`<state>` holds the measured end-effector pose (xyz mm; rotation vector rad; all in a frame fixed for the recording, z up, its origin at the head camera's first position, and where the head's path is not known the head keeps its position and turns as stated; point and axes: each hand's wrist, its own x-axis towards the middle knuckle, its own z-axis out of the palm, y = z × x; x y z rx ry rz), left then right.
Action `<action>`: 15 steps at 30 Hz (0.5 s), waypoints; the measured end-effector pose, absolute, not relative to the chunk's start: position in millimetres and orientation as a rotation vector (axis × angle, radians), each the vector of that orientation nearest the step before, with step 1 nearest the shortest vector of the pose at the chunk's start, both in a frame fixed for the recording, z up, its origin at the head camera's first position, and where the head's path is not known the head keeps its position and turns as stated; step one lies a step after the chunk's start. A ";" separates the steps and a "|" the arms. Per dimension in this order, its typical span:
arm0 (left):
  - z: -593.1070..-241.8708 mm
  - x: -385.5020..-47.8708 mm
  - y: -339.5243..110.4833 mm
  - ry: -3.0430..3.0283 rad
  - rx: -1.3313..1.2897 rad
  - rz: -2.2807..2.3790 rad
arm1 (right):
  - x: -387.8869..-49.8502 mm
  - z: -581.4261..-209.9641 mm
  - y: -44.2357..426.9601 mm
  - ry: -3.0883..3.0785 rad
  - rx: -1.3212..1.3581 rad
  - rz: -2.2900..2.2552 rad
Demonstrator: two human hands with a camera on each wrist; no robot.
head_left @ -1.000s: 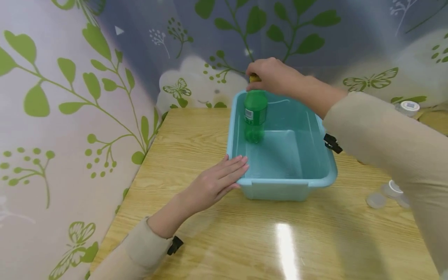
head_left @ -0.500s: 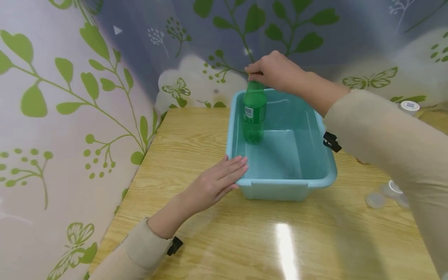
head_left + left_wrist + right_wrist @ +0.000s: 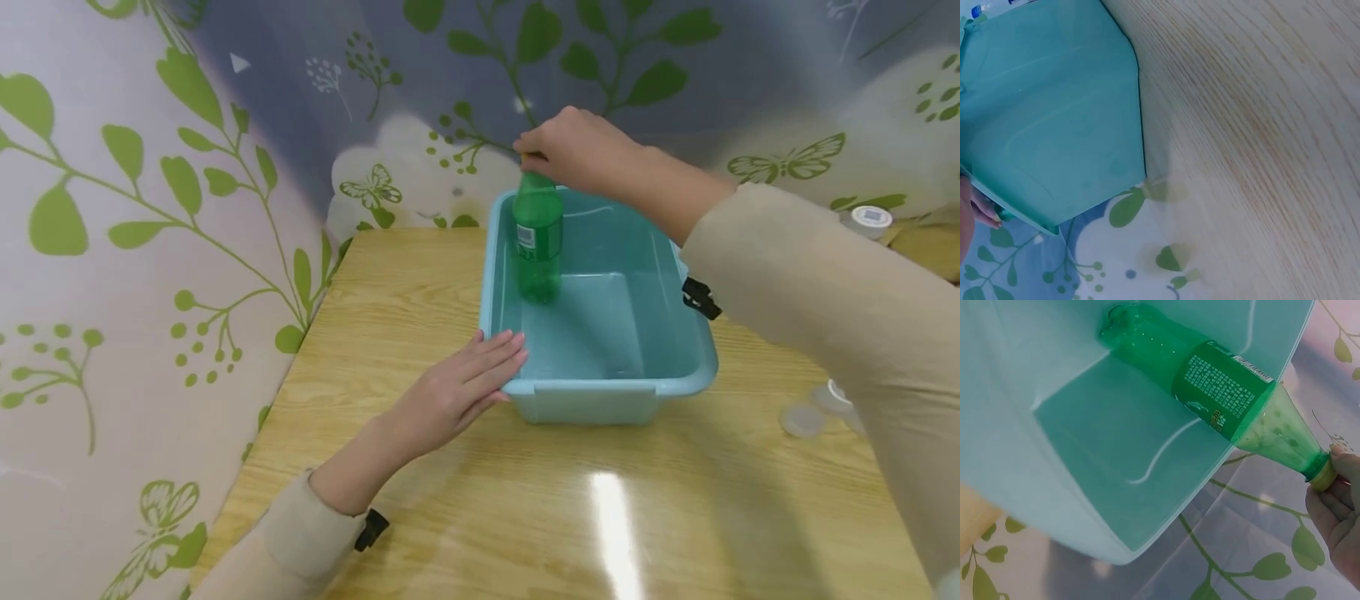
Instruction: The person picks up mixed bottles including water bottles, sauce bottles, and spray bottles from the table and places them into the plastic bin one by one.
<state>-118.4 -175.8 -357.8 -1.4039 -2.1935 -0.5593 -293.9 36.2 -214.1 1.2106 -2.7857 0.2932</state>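
A green plastic bottle (image 3: 538, 242) stands roughly upright inside the light blue bin (image 3: 600, 387), near its far left corner. My right hand (image 3: 581, 152) pinches the bottle's cap from above. In the right wrist view the yellow cap (image 3: 1322, 480) sits between the thumb and fingers of my right hand (image 3: 1338, 519), and the bottle's (image 3: 1222, 394) base is inside the bin. My left hand (image 3: 442, 400) lies with straight fingers on the bin's near left rim. The left wrist view shows the bin's outer wall (image 3: 1054, 112).
On the wooden table (image 3: 420, 533), small clear containers (image 3: 801, 421) lie at the right, partly behind my right sleeve. A white-lidded jar (image 3: 870, 218) stands at the far right. Patterned wall covering (image 3: 420, 158) rises behind and left of the bin.
My right hand has shifted slightly up along with the bottle, its fingers over the cap. The left hand stays on the rim. The head view has moved a little.
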 end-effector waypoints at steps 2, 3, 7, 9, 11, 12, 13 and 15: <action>-357.8 -117.2 -176.6 -2.198 -1.403 -0.552 | -293.6 -213.2 36.5 -2.809 1.215 0.276; -358.2 -116.9 -176.7 -2.198 -1.405 -0.548 | -293.3 -212.6 36.8 -2.815 1.220 0.269; -356.8 -116.0 -176.7 -2.205 -1.411 -0.531 | -293.0 -210.5 37.2 -2.818 1.233 0.234; -356.0 -116.0 -176.8 -2.203 -1.412 -0.529 | -292.1 -209.0 37.6 -2.816 1.221 0.208; -354.9 -116.1 -176.8 -2.203 -1.409 -0.521 | -290.7 -207.3 39.0 -2.820 1.196 0.179; -354.5 -116.3 -176.8 -2.203 -1.409 -0.518 | -289.9 -206.3 40.1 -2.823 1.183 0.161; -354.1 -116.6 -176.9 -2.202 -1.411 -0.516 | -289.2 -205.4 41.4 -2.829 1.169 0.150; -353.6 -117.3 -176.8 -2.201 -1.416 -0.510 | -288.0 -203.7 44.4 -2.843 1.143 0.128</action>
